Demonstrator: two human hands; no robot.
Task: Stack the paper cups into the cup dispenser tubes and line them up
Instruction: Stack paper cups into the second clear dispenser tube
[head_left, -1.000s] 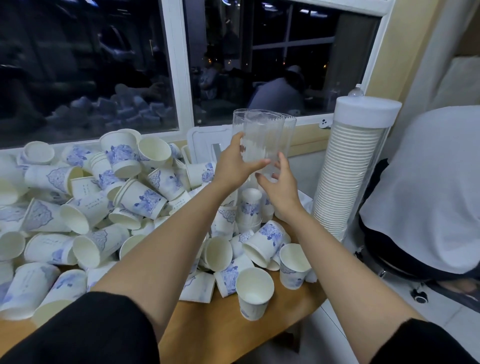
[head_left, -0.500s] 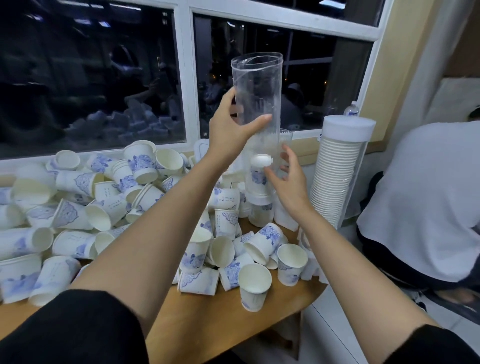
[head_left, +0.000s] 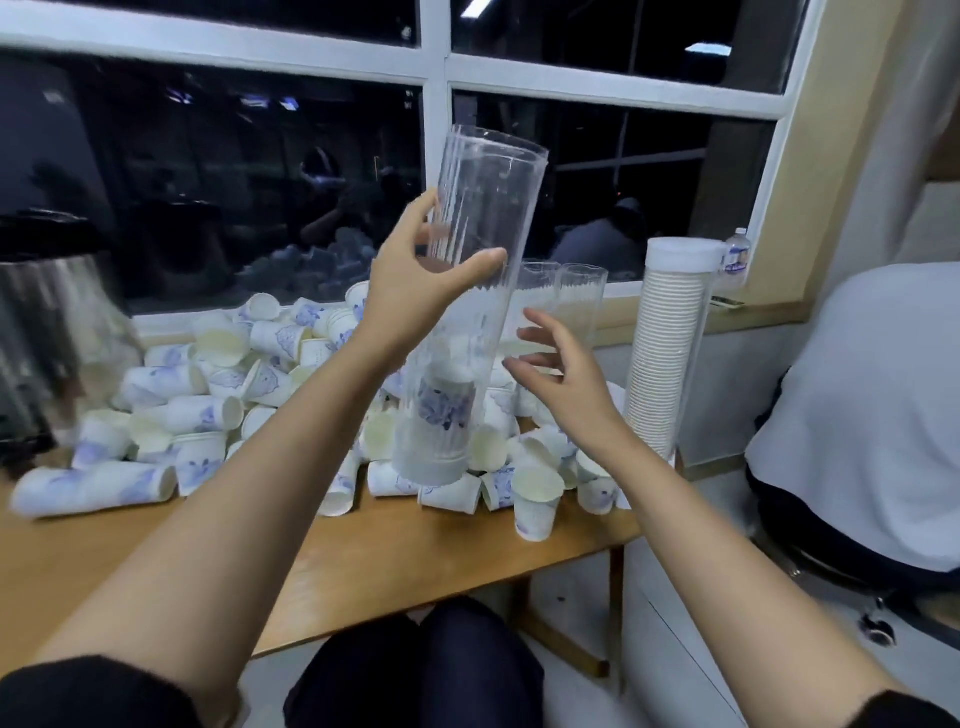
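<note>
At the centre of the frame, we are holding the tube (head_left: 470, 291) a little tilted, its open top leaning toward the upper right. Our left hand (head_left: 421, 291) is gripping its middle, thumb across the front and fingers curling round the far side. Half a second ago the tube was riding higher, its lower end above an upturned stack. Now it is sitting lower, and a blue-printed cup (head_left: 448, 402) is showing inside its lower part. Our right hand (head_left: 561, 379), which was reaching at that stack, is now hanging just right of the tube, fingers spread and holding nothing. We are judging that the first cups are going in, with most of the tube unfilled above them. Whether its base is resting on the loose cups (head_left: 223, 374) on the table (head_left: 415, 561), we cannot tell. At right the full tube (head_left: 670, 353) is standing, and two empty tubes (head_left: 563, 296) are waiting behind our right hand.
</note>
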